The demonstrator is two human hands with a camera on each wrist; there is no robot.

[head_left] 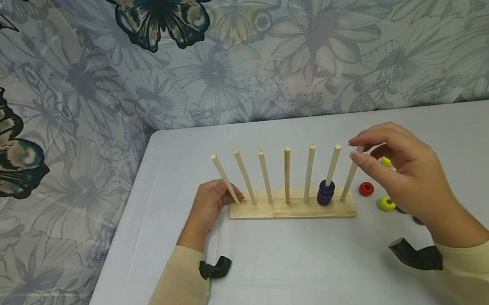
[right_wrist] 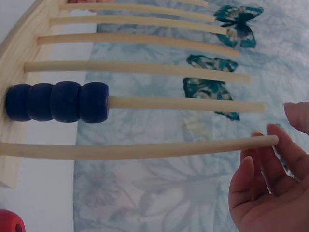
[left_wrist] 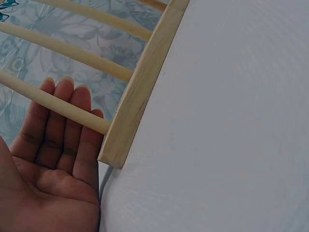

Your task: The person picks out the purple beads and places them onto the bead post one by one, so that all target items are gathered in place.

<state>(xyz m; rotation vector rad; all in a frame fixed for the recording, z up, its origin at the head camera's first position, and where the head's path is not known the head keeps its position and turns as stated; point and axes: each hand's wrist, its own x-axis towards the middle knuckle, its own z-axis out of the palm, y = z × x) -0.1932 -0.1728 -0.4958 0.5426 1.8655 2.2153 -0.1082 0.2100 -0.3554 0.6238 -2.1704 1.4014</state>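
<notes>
A wooden base [head_left: 283,212] carries a row of upright wooden pegs. Several dark blue beads [head_left: 325,193] are stacked at the foot of the second peg from the right; the right wrist view shows these blue beads [right_wrist: 66,102] side by side. My left hand [head_left: 213,200] is at the base's left end, fingers extended behind the leftmost peg [left_wrist: 58,104], palm facing it. At the top of the rightmost peg [right_wrist: 145,150] is my right hand [head_left: 400,165], fingers loosely bent around the tip, thumb apart, with no bead between them.
Right of the base lie a red bead [head_left: 366,188], a yellow bead [head_left: 386,203], another yellow bead [head_left: 386,161] partly behind the right hand, and a dark bead [head_left: 418,221] near the wrist. A white-covered table [head_left: 293,278] meets a patterned cloth backdrop [head_left: 261,75].
</notes>
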